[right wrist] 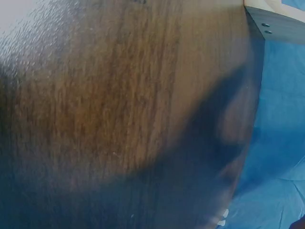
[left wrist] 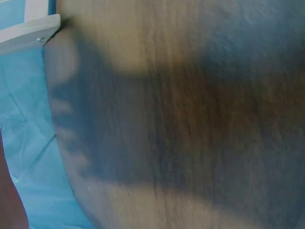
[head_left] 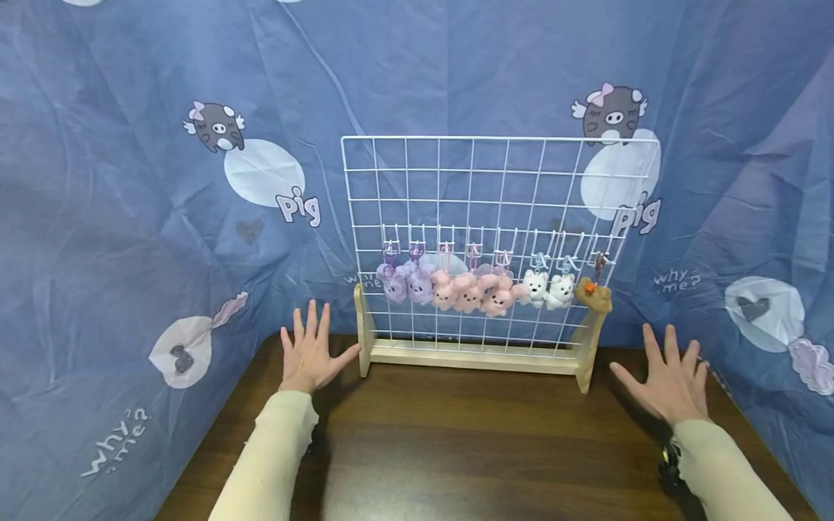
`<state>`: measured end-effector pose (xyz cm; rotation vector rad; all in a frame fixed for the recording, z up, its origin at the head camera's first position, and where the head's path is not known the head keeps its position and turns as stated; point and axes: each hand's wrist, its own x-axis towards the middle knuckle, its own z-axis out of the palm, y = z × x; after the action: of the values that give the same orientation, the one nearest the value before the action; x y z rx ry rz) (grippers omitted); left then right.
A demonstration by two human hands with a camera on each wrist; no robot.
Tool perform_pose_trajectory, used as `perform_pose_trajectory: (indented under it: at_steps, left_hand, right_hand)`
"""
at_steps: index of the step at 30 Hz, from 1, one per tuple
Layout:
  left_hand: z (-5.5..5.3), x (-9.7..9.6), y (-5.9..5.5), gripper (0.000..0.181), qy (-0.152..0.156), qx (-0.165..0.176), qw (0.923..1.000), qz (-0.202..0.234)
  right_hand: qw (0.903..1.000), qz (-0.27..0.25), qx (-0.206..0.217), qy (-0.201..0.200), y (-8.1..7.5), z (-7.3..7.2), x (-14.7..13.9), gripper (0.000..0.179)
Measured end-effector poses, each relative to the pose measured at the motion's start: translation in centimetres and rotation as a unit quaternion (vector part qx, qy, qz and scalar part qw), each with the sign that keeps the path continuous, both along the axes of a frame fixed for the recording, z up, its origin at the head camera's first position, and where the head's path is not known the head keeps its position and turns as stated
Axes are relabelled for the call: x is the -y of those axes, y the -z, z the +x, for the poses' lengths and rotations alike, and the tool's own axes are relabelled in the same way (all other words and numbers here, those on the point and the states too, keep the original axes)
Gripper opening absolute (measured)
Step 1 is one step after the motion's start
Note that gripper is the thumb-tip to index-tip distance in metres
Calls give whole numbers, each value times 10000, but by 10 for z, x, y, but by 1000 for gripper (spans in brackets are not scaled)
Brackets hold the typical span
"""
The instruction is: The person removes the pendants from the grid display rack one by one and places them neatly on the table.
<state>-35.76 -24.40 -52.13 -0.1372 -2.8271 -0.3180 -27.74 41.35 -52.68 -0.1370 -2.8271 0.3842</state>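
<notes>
My left hand is held over the table with fingers spread, its thumb near the left wooden foot of a white wire grid rack. On the other side my right hand also has its fingers spread, apart from the rack's right foot. Neither hand holds anything. Plush keychains hang in a row on the rack's hooks: purple ones at left, then pink ones, two white ones and a brown one at right. Both wrist views mainly show hand shadows on the wood.
The rack's pale wooden base stands at the back of the dark brown table. Blue printed cloth hangs behind and along both sides. A wooden rack foot shows in the left wrist view, another foot in the right.
</notes>
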Motion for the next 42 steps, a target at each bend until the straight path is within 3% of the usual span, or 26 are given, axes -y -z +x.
perform_pose_trajectory:
  at_steps: [7,12,20,25,28,31,36,42]
  left_hand:
    - [-2,-10,-13,108,116,83,9957,916]
    - [-8,-26,-28,90,376,-184,9878,1499]
    - [-17,-47,-51,66,511,-769,9664,2401]
    - [-22,-55,-60,57,914,-643,9414,3184]
    - [-23,-58,-64,53,987,-479,9322,3450]
    - [-24,-59,-65,49,930,-479,9300,3524]
    - [-25,-61,-67,40,908,-736,9275,3550]
    - [-26,-59,-65,37,922,-719,9284,3528]
  right_hand:
    - [9984,-537,-40,-153,-7,1,3,102]
    - [9957,-884,-194,-213,-17,1,9,97]
    - [9867,-1397,-546,-625,-39,-5,28,89]
    - [9777,-1673,-891,-904,-56,-9,40,81]
    - [9719,-1831,-1107,-980,-66,-11,47,76]
    - [9662,-2009,-1322,-933,-77,-11,57,73]
    - [9464,-2497,-1929,-694,-101,-11,78,63]
    - [9283,-2789,-2431,-376,-123,-13,93,53]
